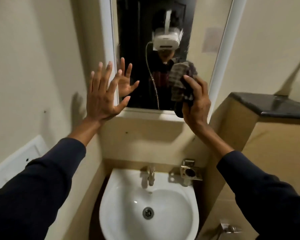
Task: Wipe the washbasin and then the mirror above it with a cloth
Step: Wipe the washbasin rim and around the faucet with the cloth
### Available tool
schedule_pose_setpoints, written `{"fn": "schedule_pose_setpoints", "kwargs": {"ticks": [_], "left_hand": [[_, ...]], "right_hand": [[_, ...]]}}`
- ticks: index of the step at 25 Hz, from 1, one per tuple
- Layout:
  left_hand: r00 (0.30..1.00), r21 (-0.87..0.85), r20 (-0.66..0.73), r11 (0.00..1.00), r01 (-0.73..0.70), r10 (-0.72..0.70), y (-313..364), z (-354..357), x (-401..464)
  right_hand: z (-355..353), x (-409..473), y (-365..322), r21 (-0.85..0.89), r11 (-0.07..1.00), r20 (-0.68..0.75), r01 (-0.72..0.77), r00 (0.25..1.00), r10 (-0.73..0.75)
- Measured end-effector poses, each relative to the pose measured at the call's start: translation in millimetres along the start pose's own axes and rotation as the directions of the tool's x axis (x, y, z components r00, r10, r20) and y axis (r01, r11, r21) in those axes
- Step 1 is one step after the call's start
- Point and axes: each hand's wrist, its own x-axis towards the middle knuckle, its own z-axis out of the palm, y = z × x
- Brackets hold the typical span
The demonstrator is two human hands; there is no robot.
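Observation:
A white-framed mirror (204,32) hangs on the beige wall above a white washbasin (121,201). My right hand (197,99) is raised at the mirror's lower right corner, shut on a bunched dark checked cloth (178,84) that lies against the glass. My left hand (102,94) is open with fingers spread, its palm held up at the mirror's left frame near the lower corner. Whether the palm touches the frame I cannot tell. The mirror reflects both hands and a person with a headset.
A metal tap (151,175) stands at the basin's back rim, with a metal holder (190,172) on the wall to its right. A dark counter top (270,104) on a beige block juts out at right. A white panel (19,161) is on the left wall.

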Motion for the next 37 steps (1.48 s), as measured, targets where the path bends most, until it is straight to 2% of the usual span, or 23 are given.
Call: {"fn": "schedule_pose_setpoints", "kwargs": {"ticks": [3, 6, 10, 12, 13, 16, 17, 19, 20, 21, 24, 26, 28, 30, 34, 36, 37], "left_hand": [[0.996, -0.011, 0.041, 0.997, 0.079, -0.078, -21, 2, -48], [0.974, -0.057, 0.106, 0.976, 0.209, -0.203, -31, 11, -103], [0.919, -0.159, 0.249, 0.923, 0.35, -0.306, -27, 26, -194], [0.837, -0.19, 0.409, 0.864, 0.467, -0.363, -20, 34, -244], [0.752, -0.182, 0.521, 0.807, 0.561, -0.405, -16, 37, -269], [0.379, -0.002, 0.827, 0.672, 0.741, -0.416, -5, 43, -346], [0.251, 0.092, 0.867, 0.632, 0.769, -0.431, -3, 48, -369], [-0.022, 0.249, 0.893, 0.453, 0.856, -0.45, 7, 51, -399], [-0.129, 0.294, 0.894, 0.344, 0.892, -0.43, 13, 51, -407], [-0.197, 0.313, 0.89, 0.236, 0.92, -0.412, 19, 53, -414], [-0.279, 0.329, 0.856, 0.043, 0.943, -0.435, 25, 61, -431], [-0.267, 0.272, 0.847, -0.057, 0.961, -0.46, 24, 69, -451], [-0.277, 0.257, 0.855, -0.105, 0.961, -0.438, 24, 75, -474], [-0.304, 0.288, 0.841, -0.107, 0.952, -0.446, 25, 79, -491], [-0.317, 0.24, 0.809, -0.215, 0.947, -0.494, 28, 80, -494], [-0.333, 0.223, 0.819, -0.275, 0.935, -0.468, 27, 81, -493], [-0.352, 0.205, 0.821, -0.344, 0.916, -0.448, 27, 80, -488]], "right_hand": [[26, -40, -22, 0.037, 0.987, 0.221, 0.159, 0.961, -0.164], [49, -87, -38, 0.105, 0.957, 0.425, 0.272, 0.857, -0.29], [81, -156, -56, 0.181, 0.948, 0.654, 0.263, 0.687, -0.315], [98, -192, -60, 0.18, 0.959, 0.755, 0.217, 0.594, -0.277], [107, -211, -59, 0.163, 0.97, 0.805, 0.181, 0.544, -0.236], [138, -265, -57, 0.1, 0.989, 0.92, 0.113, 0.369, -0.135], [153, -283, -55, 0.084, 0.99, 0.945, 0.11, 0.307, -0.115], [176, -313, -50, 0.026, 0.998, 0.981, 0.065, 0.189, -0.038], [188, -325, -48, -0.018, 0.999, 0.989, 0.034, 0.148, 0.012], [198, -335, -47, -0.057, 0.998, 0.992, 0.015, 0.118, 0.054], [236, -354, -46, -0.1, 0.995, 0.993, 0.015, 0.065, 0.099], [261, -360, -43, -0.112, 0.992, 0.993, 0.058, 0.045, 0.109], [284, -368, -36, -0.12, 0.985, 0.992, 0.127, -0.015, 0.123], [301, -382, -32, -0.161, 0.973, 0.983, 0.166, -0.058, 0.173], [317, -400, -32, -0.249, 0.955, 0.967, 0.164, -0.005, 0.253], [312, -402, -40, -0.192, 0.967, 0.981, 0.168, 0.009, 0.193], [305, -404, -48, -0.139, 0.978, 0.99, 0.156, 0.007, 0.139]]}}
